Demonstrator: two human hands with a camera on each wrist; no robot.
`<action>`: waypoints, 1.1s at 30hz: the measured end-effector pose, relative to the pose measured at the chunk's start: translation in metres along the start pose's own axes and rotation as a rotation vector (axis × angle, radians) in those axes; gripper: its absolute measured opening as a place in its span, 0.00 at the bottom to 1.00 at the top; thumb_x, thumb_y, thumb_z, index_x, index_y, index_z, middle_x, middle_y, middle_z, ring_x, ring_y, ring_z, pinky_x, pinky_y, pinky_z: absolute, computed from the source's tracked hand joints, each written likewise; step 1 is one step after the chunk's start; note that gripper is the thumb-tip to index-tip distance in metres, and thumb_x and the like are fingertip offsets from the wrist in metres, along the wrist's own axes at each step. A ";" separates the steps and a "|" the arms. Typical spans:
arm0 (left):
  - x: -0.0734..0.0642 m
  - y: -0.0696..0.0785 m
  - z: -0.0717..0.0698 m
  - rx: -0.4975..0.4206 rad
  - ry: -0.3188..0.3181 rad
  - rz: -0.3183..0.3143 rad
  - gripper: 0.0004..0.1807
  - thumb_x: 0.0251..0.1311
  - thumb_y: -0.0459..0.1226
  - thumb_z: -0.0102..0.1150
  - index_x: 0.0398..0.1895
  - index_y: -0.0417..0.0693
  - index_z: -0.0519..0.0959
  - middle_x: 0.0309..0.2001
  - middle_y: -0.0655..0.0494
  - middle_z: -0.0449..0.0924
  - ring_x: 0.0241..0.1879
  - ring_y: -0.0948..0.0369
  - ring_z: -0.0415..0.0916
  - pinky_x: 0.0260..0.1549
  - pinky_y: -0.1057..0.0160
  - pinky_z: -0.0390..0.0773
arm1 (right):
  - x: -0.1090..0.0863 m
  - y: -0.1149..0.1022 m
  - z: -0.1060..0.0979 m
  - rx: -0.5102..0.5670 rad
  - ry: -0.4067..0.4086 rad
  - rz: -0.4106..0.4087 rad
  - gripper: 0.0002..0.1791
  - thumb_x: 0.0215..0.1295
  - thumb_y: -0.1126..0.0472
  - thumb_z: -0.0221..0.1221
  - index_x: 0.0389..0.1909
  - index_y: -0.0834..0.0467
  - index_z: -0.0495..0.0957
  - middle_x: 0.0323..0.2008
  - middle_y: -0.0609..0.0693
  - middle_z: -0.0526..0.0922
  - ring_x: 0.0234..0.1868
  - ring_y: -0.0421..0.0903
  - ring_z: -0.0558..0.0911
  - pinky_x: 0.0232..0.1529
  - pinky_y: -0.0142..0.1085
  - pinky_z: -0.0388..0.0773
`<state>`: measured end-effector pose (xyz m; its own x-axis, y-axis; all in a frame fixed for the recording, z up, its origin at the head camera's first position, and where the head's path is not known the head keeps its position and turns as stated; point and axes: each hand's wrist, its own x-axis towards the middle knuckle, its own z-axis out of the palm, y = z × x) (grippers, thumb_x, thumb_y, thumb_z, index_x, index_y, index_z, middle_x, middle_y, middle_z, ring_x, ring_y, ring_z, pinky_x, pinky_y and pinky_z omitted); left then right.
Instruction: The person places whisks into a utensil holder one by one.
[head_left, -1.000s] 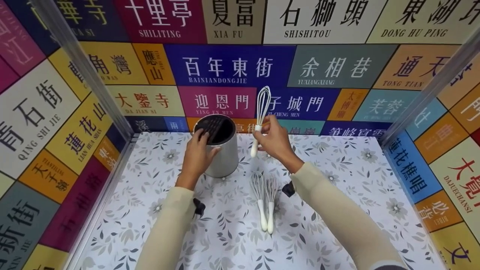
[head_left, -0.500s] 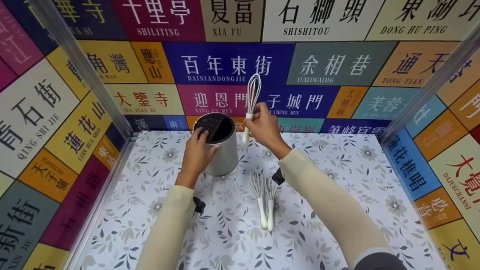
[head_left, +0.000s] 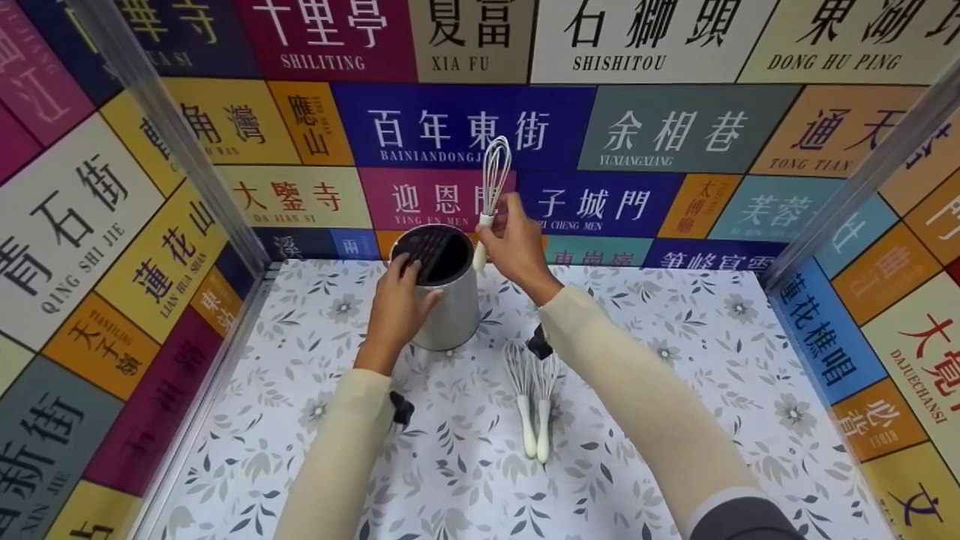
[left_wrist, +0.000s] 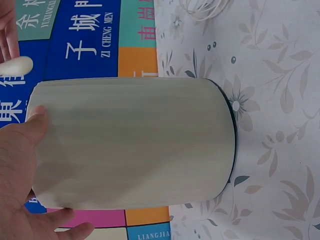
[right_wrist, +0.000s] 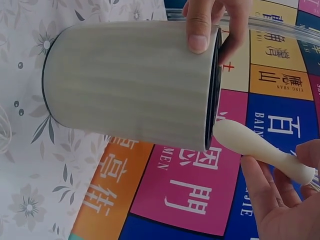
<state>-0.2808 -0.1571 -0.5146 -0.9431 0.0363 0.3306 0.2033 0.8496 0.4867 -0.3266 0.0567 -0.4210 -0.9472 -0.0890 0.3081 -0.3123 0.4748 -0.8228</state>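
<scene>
Whisk (head_left: 487, 217) with a pale wire balloon head and a smooth cream-white handle: held up in the right hand (head_left: 519, 241), at the right side of the mouth of a light grey cylindrical canister (head_left: 452, 319). Long axis: near vertical, leaning slightly, wire loops uppermost, handle end lowest. Governing relation, by judgement: the handle end relative to the canister rim. In the head view, this end overlaps the right edge of the canister; in the left wrist view, it shows just above rim level, apart from the wall. Nearer hand: the right, with thumb and fingers pinching the upper handle, so that the wire head rises above that hand and the handle end projects below it. Left hand (head_left: 399, 306): grasps the canister at the left front of the rim, thumb against the outer wall, fingers over a black ribbed insert (head_left: 431, 246). The canister stands upright on a floral-print white tabletop (head_left: 450, 480). Two similar whisks (head_left: 523, 401) lie there side by side, handles toward the person.
</scene>
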 end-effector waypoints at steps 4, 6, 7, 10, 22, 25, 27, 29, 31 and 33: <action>0.000 0.000 0.000 0.005 -0.005 -0.004 0.37 0.66 0.52 0.66 0.71 0.40 0.71 0.76 0.41 0.61 0.72 0.40 0.64 0.72 0.43 0.65 | 0.005 -0.001 0.008 0.019 0.015 -0.007 0.19 0.70 0.59 0.63 0.57 0.54 0.69 0.44 0.53 0.86 0.43 0.44 0.86 0.47 0.40 0.84; 0.001 0.000 -0.001 0.007 -0.008 -0.006 0.37 0.66 0.52 0.65 0.71 0.40 0.71 0.76 0.40 0.61 0.72 0.40 0.64 0.72 0.43 0.66 | 0.008 -0.002 0.013 0.029 0.018 -0.008 0.19 0.71 0.59 0.63 0.58 0.53 0.68 0.44 0.52 0.86 0.43 0.44 0.86 0.47 0.39 0.84; 0.001 0.000 -0.001 0.011 -0.010 -0.008 0.37 0.66 0.52 0.65 0.71 0.41 0.71 0.76 0.41 0.61 0.72 0.41 0.64 0.72 0.43 0.66 | 0.010 -0.002 0.015 0.031 0.019 -0.009 0.19 0.71 0.59 0.63 0.58 0.52 0.69 0.44 0.52 0.86 0.43 0.44 0.86 0.47 0.39 0.84; 0.001 0.000 -0.001 0.019 -0.014 -0.013 0.37 0.66 0.53 0.65 0.72 0.41 0.70 0.76 0.41 0.61 0.72 0.41 0.64 0.72 0.43 0.66 | 0.014 -0.002 0.022 0.033 0.014 -0.026 0.20 0.71 0.59 0.62 0.59 0.52 0.68 0.46 0.52 0.85 0.44 0.44 0.85 0.48 0.39 0.84; 0.000 0.000 -0.001 0.022 -0.013 -0.009 0.37 0.66 0.52 0.65 0.72 0.42 0.71 0.76 0.41 0.61 0.72 0.41 0.65 0.72 0.43 0.66 | 0.018 0.012 0.048 -0.077 0.024 -0.008 0.19 0.71 0.59 0.63 0.59 0.55 0.71 0.49 0.54 0.87 0.49 0.47 0.85 0.53 0.42 0.82; 0.001 -0.001 -0.001 0.020 -0.010 -0.005 0.37 0.66 0.52 0.65 0.71 0.41 0.71 0.76 0.41 0.61 0.71 0.40 0.65 0.72 0.43 0.66 | 0.019 0.016 0.051 -0.083 0.032 0.009 0.18 0.70 0.59 0.63 0.57 0.57 0.71 0.48 0.55 0.87 0.49 0.48 0.84 0.53 0.42 0.81; 0.001 -0.001 0.000 0.021 -0.012 -0.006 0.37 0.66 0.52 0.65 0.71 0.41 0.71 0.76 0.41 0.61 0.71 0.40 0.65 0.71 0.43 0.66 | 0.019 0.019 0.053 -0.089 0.036 0.018 0.18 0.70 0.59 0.63 0.56 0.58 0.72 0.48 0.55 0.86 0.50 0.49 0.84 0.54 0.43 0.80; 0.001 -0.002 0.000 0.025 -0.016 -0.011 0.37 0.66 0.52 0.65 0.71 0.42 0.71 0.76 0.42 0.61 0.71 0.40 0.65 0.71 0.43 0.67 | 0.019 0.021 0.054 -0.092 0.037 0.031 0.17 0.70 0.59 0.63 0.55 0.59 0.72 0.49 0.56 0.86 0.50 0.49 0.84 0.54 0.43 0.80; 0.001 -0.002 0.001 0.028 -0.019 -0.015 0.37 0.66 0.52 0.65 0.72 0.42 0.71 0.76 0.42 0.61 0.72 0.41 0.65 0.71 0.43 0.67 | 0.019 0.022 0.054 -0.095 0.037 0.051 0.17 0.71 0.59 0.63 0.55 0.59 0.71 0.49 0.56 0.86 0.51 0.50 0.84 0.54 0.43 0.81; 0.002 -0.002 0.001 0.031 -0.020 -0.018 0.37 0.66 0.53 0.65 0.72 0.43 0.71 0.76 0.43 0.61 0.72 0.41 0.65 0.71 0.43 0.67 | 0.019 0.022 0.053 -0.087 0.033 0.073 0.17 0.71 0.59 0.62 0.55 0.60 0.71 0.50 0.57 0.85 0.52 0.50 0.85 0.54 0.42 0.82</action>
<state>-0.2830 -0.1578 -0.5160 -0.9519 0.0310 0.3050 0.1779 0.8660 0.4674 -0.3556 0.0189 -0.4584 -0.9639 -0.0233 0.2652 -0.2334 0.5530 -0.7998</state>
